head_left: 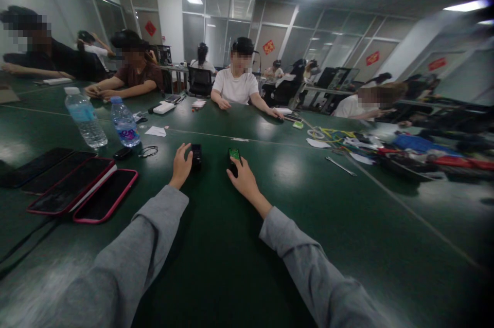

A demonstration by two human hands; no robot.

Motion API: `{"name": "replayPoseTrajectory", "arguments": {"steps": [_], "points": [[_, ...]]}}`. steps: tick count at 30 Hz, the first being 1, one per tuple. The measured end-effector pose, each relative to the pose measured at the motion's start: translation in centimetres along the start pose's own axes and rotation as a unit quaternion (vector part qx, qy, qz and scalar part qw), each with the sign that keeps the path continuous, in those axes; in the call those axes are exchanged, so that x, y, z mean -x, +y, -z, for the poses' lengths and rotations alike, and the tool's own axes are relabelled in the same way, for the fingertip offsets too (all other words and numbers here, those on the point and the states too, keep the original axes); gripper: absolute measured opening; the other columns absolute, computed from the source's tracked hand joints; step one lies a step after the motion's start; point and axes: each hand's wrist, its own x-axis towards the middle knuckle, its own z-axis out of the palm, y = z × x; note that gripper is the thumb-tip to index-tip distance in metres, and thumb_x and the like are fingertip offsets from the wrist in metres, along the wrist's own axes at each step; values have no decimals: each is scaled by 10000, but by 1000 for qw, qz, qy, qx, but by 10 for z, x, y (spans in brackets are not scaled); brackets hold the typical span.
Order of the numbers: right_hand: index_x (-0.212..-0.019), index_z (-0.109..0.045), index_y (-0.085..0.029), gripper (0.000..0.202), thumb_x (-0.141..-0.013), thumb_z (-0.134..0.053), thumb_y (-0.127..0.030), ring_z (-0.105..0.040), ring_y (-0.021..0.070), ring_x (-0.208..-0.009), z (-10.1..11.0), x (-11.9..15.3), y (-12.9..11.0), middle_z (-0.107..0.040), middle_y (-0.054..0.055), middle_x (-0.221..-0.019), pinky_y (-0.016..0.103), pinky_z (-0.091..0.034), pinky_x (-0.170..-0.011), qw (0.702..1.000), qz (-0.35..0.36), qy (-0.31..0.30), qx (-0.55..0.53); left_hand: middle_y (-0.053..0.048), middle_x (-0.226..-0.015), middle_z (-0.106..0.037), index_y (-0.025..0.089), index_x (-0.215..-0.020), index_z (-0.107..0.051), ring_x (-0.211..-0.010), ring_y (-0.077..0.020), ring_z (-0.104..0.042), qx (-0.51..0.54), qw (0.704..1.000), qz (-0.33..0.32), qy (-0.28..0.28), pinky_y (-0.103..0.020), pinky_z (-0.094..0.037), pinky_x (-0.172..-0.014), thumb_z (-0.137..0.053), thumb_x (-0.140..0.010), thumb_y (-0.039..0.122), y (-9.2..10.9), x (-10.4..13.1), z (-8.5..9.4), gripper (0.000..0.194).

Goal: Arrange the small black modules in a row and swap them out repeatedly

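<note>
Black device (196, 156): left hand (181, 165) is flanking it, grip loosely spread. Green-screened device (234, 153): right hand (244, 179) is touching it, grip indeterminable.

The green table (216, 266) carries two plastic bottles (85, 121); dark-screened phones (106, 197); a black device (196, 155); tangled cables (331, 137).

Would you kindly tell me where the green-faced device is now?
The green-faced device is near the head view's middle, at the right hand and right of the black device beside the left hand.
</note>
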Motion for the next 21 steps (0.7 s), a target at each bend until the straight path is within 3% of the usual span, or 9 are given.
{"name": "replayPoseTrajectory", "arguments": {"steps": [2,3,7,10,12,16,18,21], "points": [[-1412,-446,-242,540,-919,-556,-434,-560,287,-1182,1,-1,0,-472,163,-1352,463,-506,-952,1000,-3,-4,-1,-132,-1405,-519,186,-1287,-567,-1356,-244,-441,-38,994,-69,78,-492,-336,-1152,-405,-960,257,14,4,5,372],[-1408,-448,-247,535,-917,-560,-430,-578,277,-1143,1,-1,0,-496,154,-1314,452,-517,-929,1000,-5,-7,1,-134,-1399,-521,179,-1302,-550,-1356,-241,-439,-55,988,-119,80,-490,-344,-1148,-390,-963,239,23,7,6,380],[-1409,-443,-236,490,-935,-525,-329,-594,251,-1076,0,0,-1,-515,147,-1268,408,-535,-874,1000,-4,-5,17,-123,-1407,-526,179,-1344,-510,-1362,-222,-436,-116,934,-327,-84,-451,-373,-1140,-381,-945,153,63,32,-5,420],[-1381,-470,-193,473,-913,-525,-233,-564,248,-1125,-1,1,-2,-500,160,-1303,400,-520,-906,999,24,11,38,-138,-1436,-496,161,-1390,-461,-1361,-227,-440,-136,881,-405,-202,-433,-405,-1121,-382,-928,124,85,49,-19,470],[-1332,-517,-171,452,-881,-525,-149,-497,266,-1233,-1,2,-3,-455,176,-1376,430,-476,-983,996,57,20,72,-142,-1435,-492,153,-1388,-456,-1354,-235,-447,-132,875,-410,-223,-440,-413,-1115,-378,-924,118,89,53,-25,472],[-1252,-593,-208,434,-848,-514,-68,-356,288,-1374,3,1,-7,-391,148,-1464,484,-359,-1101,983,143,3,118,-135,-1389,-517,166,-1345,-482,-1321,-233,-478,-106,926,-315,-181,-463,-426,-1106,-348,-938,134,80,48,-26,430],[-1276,-579,-236,424,-868,-539,-127,-355,283,-1372,6,1,-9,-400,132,-1458,478,-369,-1094,983,152,-4,99,-135,-1375,-519,172,-1329,-496,-1316,-234,-480,-96,945,-266,-168,-462,-416,-1116,-350,-938,145,73,45,-27,418],[-1362,-500,-261,493,-877,-589,-252,-356,292,-1366,8,2,-11,-404,132,-1449,491,-409,-1059,988,139,-6,65,-140,-1378,-509,169,-1363,-469,-1325,-245,-470,-87,947,-240,-196,-465,-393,-1133,-374,-918,135,67,43,-29,456]]}}
